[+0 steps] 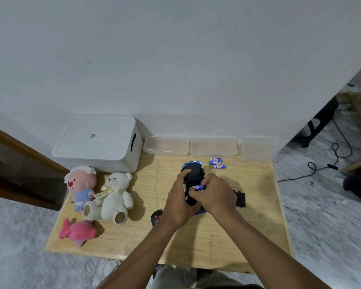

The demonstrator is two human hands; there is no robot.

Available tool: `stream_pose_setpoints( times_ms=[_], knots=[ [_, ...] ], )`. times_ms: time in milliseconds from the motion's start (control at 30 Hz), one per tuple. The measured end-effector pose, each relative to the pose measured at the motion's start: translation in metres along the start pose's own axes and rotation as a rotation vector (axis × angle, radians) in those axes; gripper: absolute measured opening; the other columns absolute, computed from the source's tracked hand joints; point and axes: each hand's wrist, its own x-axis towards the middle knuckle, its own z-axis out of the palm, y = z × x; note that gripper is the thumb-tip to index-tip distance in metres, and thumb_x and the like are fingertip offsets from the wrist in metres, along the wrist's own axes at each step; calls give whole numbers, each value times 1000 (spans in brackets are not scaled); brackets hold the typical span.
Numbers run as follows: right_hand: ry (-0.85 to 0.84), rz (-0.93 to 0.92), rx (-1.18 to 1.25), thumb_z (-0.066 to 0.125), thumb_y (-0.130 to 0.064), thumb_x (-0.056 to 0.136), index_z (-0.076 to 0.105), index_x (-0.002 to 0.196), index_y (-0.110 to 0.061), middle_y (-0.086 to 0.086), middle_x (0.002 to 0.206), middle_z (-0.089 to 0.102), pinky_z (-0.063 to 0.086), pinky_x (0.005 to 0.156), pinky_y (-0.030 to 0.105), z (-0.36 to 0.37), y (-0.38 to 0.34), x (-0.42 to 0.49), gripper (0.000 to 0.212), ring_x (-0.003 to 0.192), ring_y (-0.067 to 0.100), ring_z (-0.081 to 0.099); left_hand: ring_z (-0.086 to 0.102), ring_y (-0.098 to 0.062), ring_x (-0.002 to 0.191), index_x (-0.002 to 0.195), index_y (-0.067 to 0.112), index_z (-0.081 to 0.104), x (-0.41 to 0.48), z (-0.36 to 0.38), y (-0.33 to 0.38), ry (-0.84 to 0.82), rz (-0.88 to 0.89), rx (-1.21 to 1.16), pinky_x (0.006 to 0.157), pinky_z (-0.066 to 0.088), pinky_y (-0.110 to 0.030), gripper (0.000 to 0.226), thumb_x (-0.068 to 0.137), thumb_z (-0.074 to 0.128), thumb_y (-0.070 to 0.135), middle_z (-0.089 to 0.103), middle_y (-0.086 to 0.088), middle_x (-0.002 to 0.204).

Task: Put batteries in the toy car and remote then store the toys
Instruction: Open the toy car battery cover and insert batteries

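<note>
The blue and black toy car (193, 171) lies upside down at the middle of the wooden table (217, 243). My left hand (178, 202) grips its left side. My right hand (216, 193) presses a blue and white battery (198, 187) against the car's open underside. Three loose batteries (217, 163) lie just behind the car. The black remote (156, 218) with red buttons sits near my left wrist, partly hidden. A black cover piece (240, 199) lies right of my right hand.
A white lidded storage box (98, 142) stands at the back left. Three clear plastic bins (213, 147) line the back edge. A pink beaver plush (81, 185), a white teddy bear (115, 197) and a pink plush (77, 231) lie on the left side.
</note>
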Motion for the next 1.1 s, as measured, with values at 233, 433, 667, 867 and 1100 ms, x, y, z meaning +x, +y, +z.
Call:
stream_pose_setpoints(
  times_ms=[233,433,667,867,1100],
  knots=[
    [-38,-46,-39,63,-52,70,56,91,-31,-12,89,54,48,69,31,4,4,-4,30,78,14,58,67,-8,111,150,38,29,-1,-1,1,-49,6,2,85,54,-16,106,69,92,10,62,13,131],
    [-137,-342,-98,61,-50,84,70,107,-42,-14,114,44,46,64,28,0,20,0,25,83,16,63,72,-9,94,149,40,27,-2,-4,-1,-103,-54,-30,79,60,-25,105,71,86,4,63,12,127],
    [-194,-520,52,61,-42,91,62,101,-37,-18,103,58,48,65,30,-12,32,16,11,82,5,61,69,-5,104,149,41,26,-6,-14,3,-185,-71,-39,91,60,-36,103,73,87,5,59,16,131],
    [-150,-182,399,48,-23,99,62,97,-28,-7,64,60,41,54,29,-25,33,18,15,52,5,52,66,0,105,148,42,27,-3,-18,5,-177,-86,-72,92,61,-39,104,72,89,6,54,7,136],
    [-140,94,380,46,-13,90,40,64,-13,2,61,44,29,55,32,-17,33,12,27,58,21,40,67,-15,110,146,48,26,1,-14,10,-156,-107,-77,90,61,-36,107,72,90,6,54,13,132]
  ],
)
